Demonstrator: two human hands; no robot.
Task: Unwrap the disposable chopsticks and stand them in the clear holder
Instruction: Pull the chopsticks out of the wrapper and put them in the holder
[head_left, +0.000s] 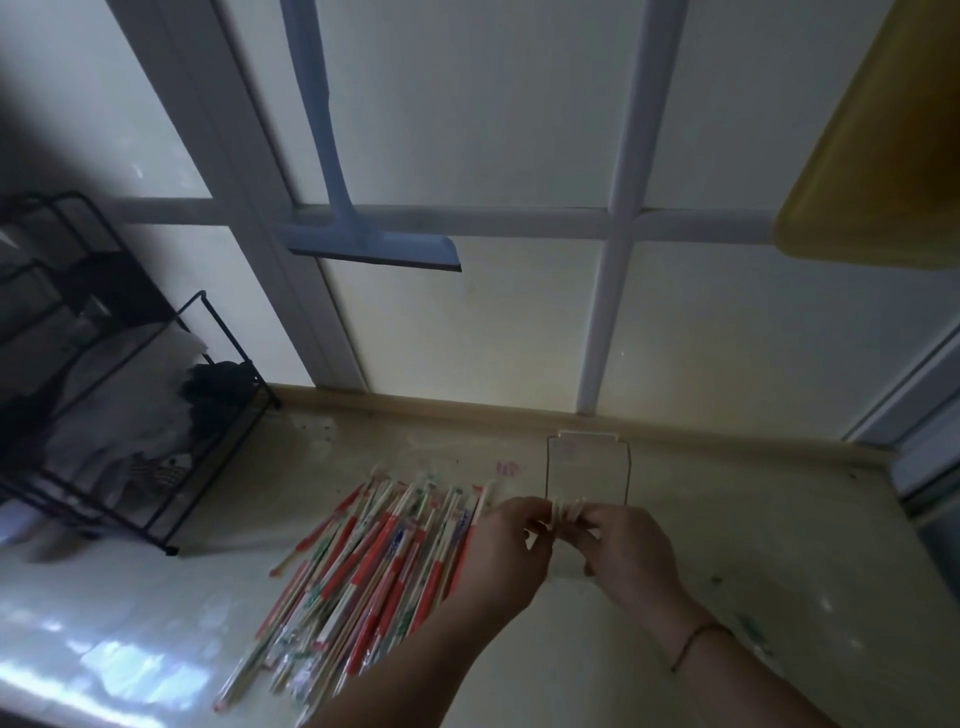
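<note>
A pile of wrapped disposable chopsticks (374, 561) in red, green and clear sleeves lies fanned out on the pale countertop (753, 545). Just right of the pile, my left hand (506, 556) and my right hand (628, 553) meet and together pinch a small bundle of bare wooden chopsticks (566, 509) by its top ends. The clear holder (587, 467) stands right behind my hands near the back edge of the counter. Its lower part is hidden by my fingers, so I cannot tell whether the bundle stands inside it.
A black wire rack (130, 415) with white bags and a dark item stands at the left. A blue squeegee (363, 244) hangs on the white panelled wall above. A yellow tray (883, 156) hangs at the upper right.
</note>
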